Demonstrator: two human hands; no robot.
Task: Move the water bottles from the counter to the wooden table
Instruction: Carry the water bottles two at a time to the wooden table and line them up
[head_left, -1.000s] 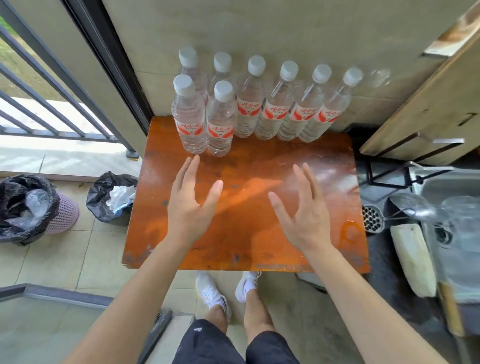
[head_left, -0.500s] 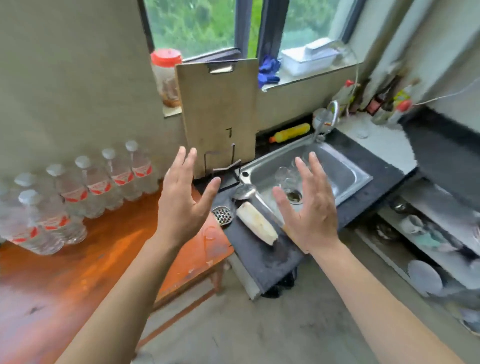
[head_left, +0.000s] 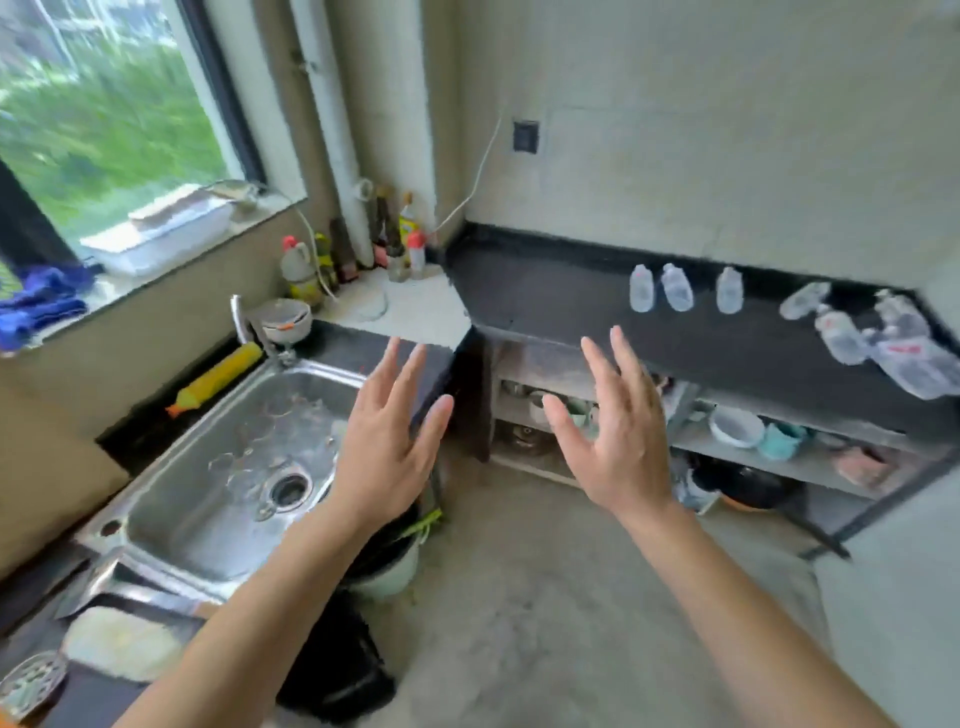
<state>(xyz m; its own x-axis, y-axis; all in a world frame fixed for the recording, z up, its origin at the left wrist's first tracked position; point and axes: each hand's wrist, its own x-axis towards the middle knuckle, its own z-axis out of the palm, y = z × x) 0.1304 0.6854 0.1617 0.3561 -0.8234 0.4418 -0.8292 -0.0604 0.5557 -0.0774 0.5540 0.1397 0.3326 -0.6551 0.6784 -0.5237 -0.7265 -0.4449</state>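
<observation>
Both hands are raised mid-frame, backs toward the camera, holding nothing.
- Left hand (head_left: 387, 452): over the right edge of the steel sink (head_left: 208, 499), fingers straight and spread, thumb out.
- Right hand (head_left: 618, 452): in front of the open shelf (head_left: 779, 460) under the counter, fingers likewise splayed and gripping nothing. The two hands do not touch.

Water bottles (head_left: 677, 287) sit on the black counter (head_left: 545, 301) along the far wall, well apart from both hands.
- Three stand upright in a loose row at mid-counter.
- Further right is a cluster of perhaps four. The count is uncertain because motion smears the view there, and some look tilted or lying down.
- Red-and-white label bands show on the rightmost ones, but the lettering is not legible.

In the corner where the counters meet stands a group of sauce bottles (head_left: 405, 228), one with a yellow label and one with a red cap. No print can be read on them.

A yellow bottle (head_left: 218, 376) lies on its side behind the sink. The shelf carries bowls (head_left: 735, 426) and cups. A blue cloth (head_left: 36, 301) and a white tray (head_left: 161, 234) rest on the window sill.
</observation>
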